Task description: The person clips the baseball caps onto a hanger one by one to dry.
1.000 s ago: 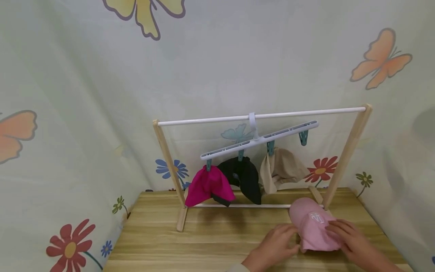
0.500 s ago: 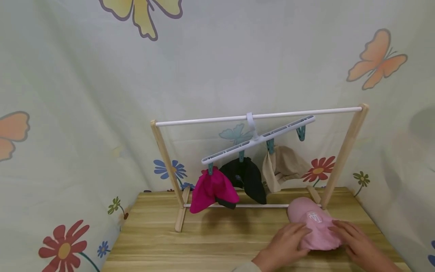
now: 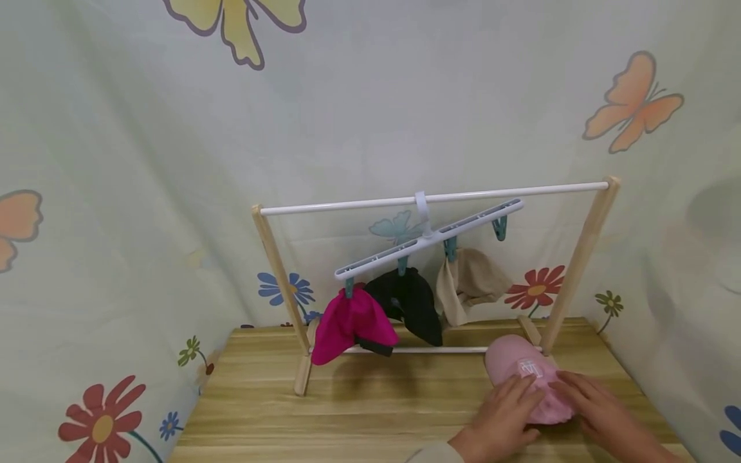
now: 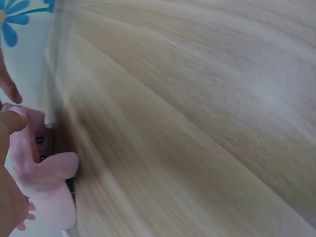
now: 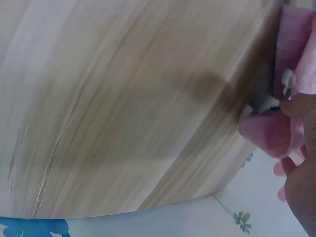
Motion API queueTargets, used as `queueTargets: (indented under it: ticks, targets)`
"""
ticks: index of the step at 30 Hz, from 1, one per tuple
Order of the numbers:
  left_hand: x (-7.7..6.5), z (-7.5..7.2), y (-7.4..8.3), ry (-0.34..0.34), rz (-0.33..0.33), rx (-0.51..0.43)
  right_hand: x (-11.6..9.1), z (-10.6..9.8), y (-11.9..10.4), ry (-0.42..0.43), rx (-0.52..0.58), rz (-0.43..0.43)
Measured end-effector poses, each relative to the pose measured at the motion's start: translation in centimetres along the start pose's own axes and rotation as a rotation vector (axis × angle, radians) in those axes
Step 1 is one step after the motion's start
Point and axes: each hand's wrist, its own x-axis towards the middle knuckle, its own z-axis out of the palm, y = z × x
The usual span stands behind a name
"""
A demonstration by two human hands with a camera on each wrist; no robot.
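A pink baseball cap with a white logo lies on the wooden table at the right, brim toward the rack. My left hand holds its left side, fingers over the crown and thumb at the back edge. On the other side my right hand grips the crown; in the right wrist view its thumb is at the rim of the pink cap. A label shows inside the cap in the left wrist view. The cap's back is partly covered by both hands.
A drying rack with a white top bar stands behind. Its white hanger carries a magenta cap, a black cap and a beige cap on green clips. One green clip at the right end holds nothing.
My left hand has moved right from the cap's edge onto its crown. The right hand stays at the cap's right side. The hanger sways slightly with its caps.
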Motion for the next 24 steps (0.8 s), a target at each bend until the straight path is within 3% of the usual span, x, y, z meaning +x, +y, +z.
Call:
queueTargets:
  ticks: [7,11,18,24]
  targets:
    - [0.1,1.0,-0.2,0.046,0.012,0.064,-0.3,0.3,-1.0,-0.122,-0.074,0.099]
    - [0.4,1.0,-0.3,0.030,0.021,0.074,-0.2,0.4,-1.4,-0.149,-0.102,0.146]
    - [0.8,0.9,-0.1,-0.040,0.001,0.099,-0.3,1.7,-1.0,-0.080,-0.170,-0.009]
    - [0.9,0.8,-0.2,-0.049,0.001,0.119,-0.3,2.5,-0.9,-0.058,-0.212,-0.070]
